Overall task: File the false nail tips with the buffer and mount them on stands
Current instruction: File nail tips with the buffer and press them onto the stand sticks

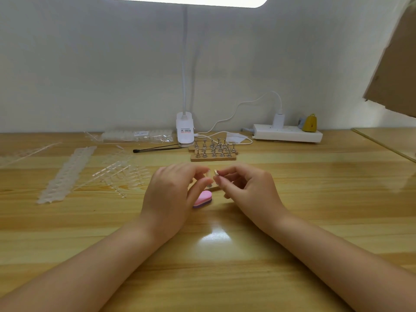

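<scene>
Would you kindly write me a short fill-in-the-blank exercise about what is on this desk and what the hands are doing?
1. The buffer lying on the table below the hands is ____ in colour.
2. The right hand pinches a small metal ____ between thumb and fingertips.
3. The lamp clip stands to the ____ of the power strip.
4. The rows of stands sit on ____ bases.

Missing words: pink; stand; left; wooden

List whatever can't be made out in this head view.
- Item pinched by right hand: too small to tell stand from nail tip.
- Left hand: its fingers curl; any hold is unclear.
- Buffer: partly hidden by left hand.
- Lamp head: cut off by top edge.
- Label on the lamp clip: too small to read.
</scene>
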Available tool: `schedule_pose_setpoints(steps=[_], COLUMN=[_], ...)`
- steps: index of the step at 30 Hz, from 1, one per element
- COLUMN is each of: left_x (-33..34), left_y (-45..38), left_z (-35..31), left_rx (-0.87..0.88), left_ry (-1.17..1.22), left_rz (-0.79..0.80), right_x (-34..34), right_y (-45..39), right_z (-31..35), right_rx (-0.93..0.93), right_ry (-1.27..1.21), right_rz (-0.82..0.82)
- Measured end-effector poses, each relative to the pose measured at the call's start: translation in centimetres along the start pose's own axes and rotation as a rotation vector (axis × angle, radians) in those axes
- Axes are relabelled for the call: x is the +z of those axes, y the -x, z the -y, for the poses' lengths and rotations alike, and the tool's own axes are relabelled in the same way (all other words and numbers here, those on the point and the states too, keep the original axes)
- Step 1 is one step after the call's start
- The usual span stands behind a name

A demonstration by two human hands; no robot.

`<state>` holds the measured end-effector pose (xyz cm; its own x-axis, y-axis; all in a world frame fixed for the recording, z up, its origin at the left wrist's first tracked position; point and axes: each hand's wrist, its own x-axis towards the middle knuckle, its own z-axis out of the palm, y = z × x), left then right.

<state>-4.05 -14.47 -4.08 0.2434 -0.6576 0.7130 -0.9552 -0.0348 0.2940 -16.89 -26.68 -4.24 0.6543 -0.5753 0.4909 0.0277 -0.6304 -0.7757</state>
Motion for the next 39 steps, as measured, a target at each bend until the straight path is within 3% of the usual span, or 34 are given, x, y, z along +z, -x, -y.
schedule_pose_setpoints(steps=[21,29,39], left_x=[-0.33,-0.53,-0.33], left_y=[0.01,-0.12,0.12], left_z=[-0.23,-0.43,-0.91], left_rx=[0.055,0.056,-0.027], left_ry=[-0.091,0.01,-0.041], left_rz=[0.033,0.028,0.015], right_x=[0.24,-0.2,-0.02], right_y=[0.42,0.58,-0.13], right_z=[0.5,0.42,-0.13], right_rx=[-0.201,-0.333,-0.099], right_ry=[0.102,0.186,0.029], right_rz=[-0.003,-0.009,-0.093])
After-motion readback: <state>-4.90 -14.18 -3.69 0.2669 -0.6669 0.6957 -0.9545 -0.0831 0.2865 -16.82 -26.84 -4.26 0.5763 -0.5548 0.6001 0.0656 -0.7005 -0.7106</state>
